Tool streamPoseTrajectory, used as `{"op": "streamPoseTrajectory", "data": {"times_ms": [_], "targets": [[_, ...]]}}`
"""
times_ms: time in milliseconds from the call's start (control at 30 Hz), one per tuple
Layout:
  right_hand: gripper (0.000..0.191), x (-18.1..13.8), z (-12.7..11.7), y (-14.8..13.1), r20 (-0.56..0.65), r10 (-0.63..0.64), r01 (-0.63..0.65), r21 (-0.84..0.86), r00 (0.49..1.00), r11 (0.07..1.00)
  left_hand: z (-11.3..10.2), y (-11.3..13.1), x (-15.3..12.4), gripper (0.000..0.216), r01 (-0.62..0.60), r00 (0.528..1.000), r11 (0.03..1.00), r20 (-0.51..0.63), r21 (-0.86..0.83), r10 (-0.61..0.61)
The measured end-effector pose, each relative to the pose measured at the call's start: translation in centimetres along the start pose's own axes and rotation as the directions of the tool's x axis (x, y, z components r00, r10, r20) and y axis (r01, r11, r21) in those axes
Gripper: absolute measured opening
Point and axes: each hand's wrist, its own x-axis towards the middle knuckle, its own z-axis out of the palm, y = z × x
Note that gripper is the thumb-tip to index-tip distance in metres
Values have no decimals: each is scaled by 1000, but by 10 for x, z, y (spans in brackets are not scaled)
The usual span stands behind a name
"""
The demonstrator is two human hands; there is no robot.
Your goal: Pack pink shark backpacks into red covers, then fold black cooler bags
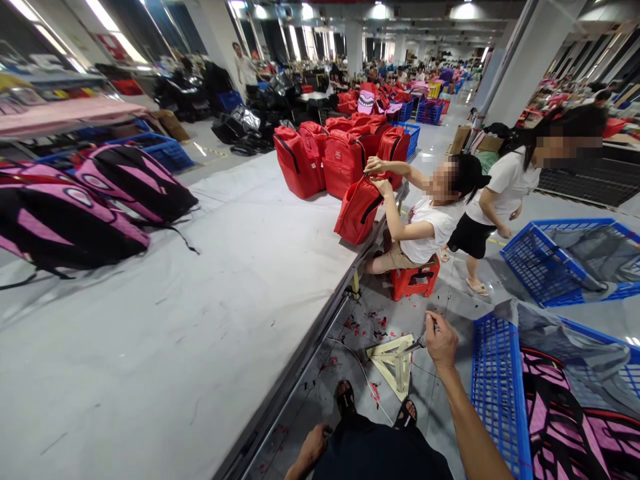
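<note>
My right hand (440, 341) is out over the floor, its fingers closed on a small metal tool (423, 341) that looks like thread snips. It hovers just right of a cream wooden frame (395, 363) lying on the floor, and left of a blue crate (493, 380) holding pink and black bags. My left hand (311, 452) is low by my dark-clothed thigh, beside the table edge. Its fingers run to the frame's bottom, so I cannot see if they hold anything. My sandalled feet (346, 399) rest on the floor.
A long grey-covered table (165, 333) fills the left, with pink and black backpacks (100, 200) and red bags (325, 160). A seated person (425, 227) handles a red bag (359, 210); another person (500, 193) stands behind. A second blue crate (550, 267) lies at right. Thread scraps litter the floor.
</note>
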Motion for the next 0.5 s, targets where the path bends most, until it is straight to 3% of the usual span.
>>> {"op": "streamPoseTrajectory", "data": {"times_ms": [500], "targets": [[51, 2, -2, -2, 12, -2, 2, 18, 1000, 1000, 2, -2, 0, 39, -11, 1000, 1000, -12, -26, 10]]}}
